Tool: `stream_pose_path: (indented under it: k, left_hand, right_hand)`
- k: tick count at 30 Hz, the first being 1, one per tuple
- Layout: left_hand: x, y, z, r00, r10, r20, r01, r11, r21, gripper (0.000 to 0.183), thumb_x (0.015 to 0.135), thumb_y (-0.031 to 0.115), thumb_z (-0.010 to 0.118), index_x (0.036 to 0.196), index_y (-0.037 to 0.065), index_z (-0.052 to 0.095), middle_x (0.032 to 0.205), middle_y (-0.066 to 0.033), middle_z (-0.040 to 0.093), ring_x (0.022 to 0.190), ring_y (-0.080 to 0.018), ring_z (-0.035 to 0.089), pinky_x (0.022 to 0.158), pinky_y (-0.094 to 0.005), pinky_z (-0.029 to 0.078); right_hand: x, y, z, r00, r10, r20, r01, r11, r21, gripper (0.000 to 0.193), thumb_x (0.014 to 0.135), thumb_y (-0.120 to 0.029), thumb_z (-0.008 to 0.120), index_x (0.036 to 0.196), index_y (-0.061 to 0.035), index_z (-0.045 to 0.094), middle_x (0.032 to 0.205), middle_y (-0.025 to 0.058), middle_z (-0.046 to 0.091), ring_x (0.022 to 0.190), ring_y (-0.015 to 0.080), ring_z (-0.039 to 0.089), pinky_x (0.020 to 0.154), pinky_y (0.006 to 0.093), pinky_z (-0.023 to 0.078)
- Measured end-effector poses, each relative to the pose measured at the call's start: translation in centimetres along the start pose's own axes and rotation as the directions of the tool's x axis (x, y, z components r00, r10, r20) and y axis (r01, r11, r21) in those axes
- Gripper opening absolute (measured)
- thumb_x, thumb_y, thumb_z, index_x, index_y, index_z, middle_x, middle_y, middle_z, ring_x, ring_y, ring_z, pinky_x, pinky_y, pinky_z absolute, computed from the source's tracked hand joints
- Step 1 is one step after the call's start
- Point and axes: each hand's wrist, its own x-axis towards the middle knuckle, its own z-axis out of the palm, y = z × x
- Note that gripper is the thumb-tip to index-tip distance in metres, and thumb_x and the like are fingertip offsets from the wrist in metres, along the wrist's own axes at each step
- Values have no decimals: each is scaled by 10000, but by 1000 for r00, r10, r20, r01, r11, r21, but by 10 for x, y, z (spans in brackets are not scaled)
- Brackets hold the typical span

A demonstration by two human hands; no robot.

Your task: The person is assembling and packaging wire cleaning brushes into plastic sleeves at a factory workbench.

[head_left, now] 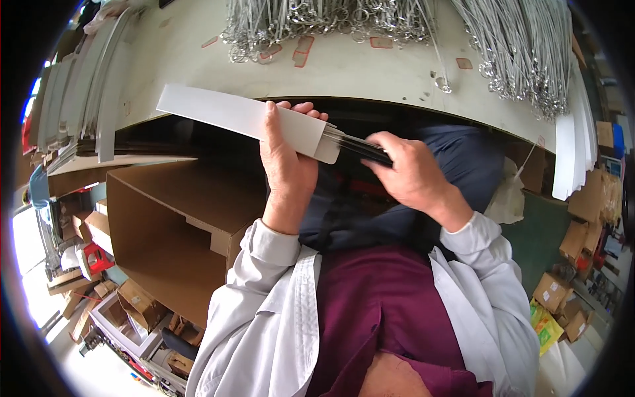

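Observation:
My left hand (289,155) is closed round a long, narrow white box (225,114), which slants down to the right above my lap. Out of the box's right end stick thin metal rods with black handles (366,149). My right hand (413,169) grips those handles between thumb and fingers. The rods lie partly inside the box, so their far ends are hidden. Just what kind of tool they belong to cannot be made out.
Bundles of thin metal rods with ring ends (331,26) lie on the pale table (185,59), with another bundle (522,59) to the right. Flat white boxes stand at both sides (106,79). A large open cardboard box (165,231) is at my left.

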Motion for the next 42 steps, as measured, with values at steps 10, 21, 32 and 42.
stream_pose_path:
  k: [10, 21, 32, 42]
  left_hand:
    - [-21, -25, 1, 993, -61, 106, 51, 995, 90, 432, 1045, 457, 565, 1162, 42, 542, 1150, -203, 662, 1077, -302, 626, 1000, -447, 511]
    - [-41, -20, -5, 975, -158, 155, 105, 947, 304, 499, 1092, 447, 463, 1316, 9, 547, 1304, -200, 614, 1213, -246, 588, 1085, -416, 459]
    - [-52, 65, 24, 486, -373, 790, -838, -456, 300, 837, 671, 129, 853, 1409, 3, 481, 1284, -235, 597, 1146, -451, 579, 1031, -524, 448]
    - [-40, 40, -11, 609, -426, 669, -789, -409, 458, 764, 658, 134, 864, 1332, 52, 515, 907, -136, 653, 798, -346, 692, 661, -430, 565]
  right_hand:
    - [20, -16, 48, 951, 252, -182, -104, 811, 576, 572, 917, -457, 779, 1141, 52, 640, 988, 171, 743, 919, 200, 728, 798, 328, 575]
    - [33, -14, 47, 938, 293, -187, -105, 752, 651, 342, 940, -313, 783, 893, 22, 733, 701, 81, 706, 654, 59, 601, 580, 275, 505]
    - [11, 5, -4, 999, 52, 2, -50, 939, 340, 357, 864, -315, 853, 929, 5, 709, 801, 72, 732, 728, 93, 684, 641, 280, 546]
    - [-27, 11, 7, 946, 315, -81, -200, 757, 622, 330, 1039, -259, 651, 1192, 32, 688, 922, 55, 735, 778, 69, 661, 683, 234, 529]
